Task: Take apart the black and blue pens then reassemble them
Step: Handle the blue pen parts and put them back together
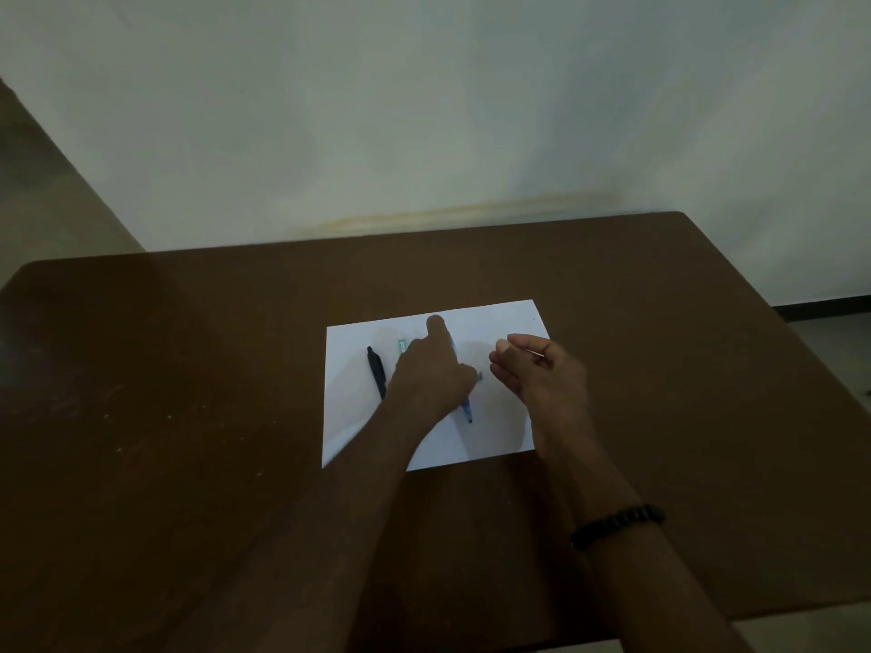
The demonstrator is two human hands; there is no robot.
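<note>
Beaded bracelet [617, 526] marked the right hand [537, 369], loosely open at 3 o'clock; left hand [431, 374] covered the blue pen [466, 410], grip indeterminate, black pen [377, 372] intact at 9 o'clock, so disassembly likely required lifting the blue pen.

A plain, dim room, perhaps an office: a brown table [188, 369] against a bare whitish wall [424, 110].

No text, label or number can be read on anything here.

Left hand [431, 374] hides most of the blue pen [466, 410] — blurred.
</note>
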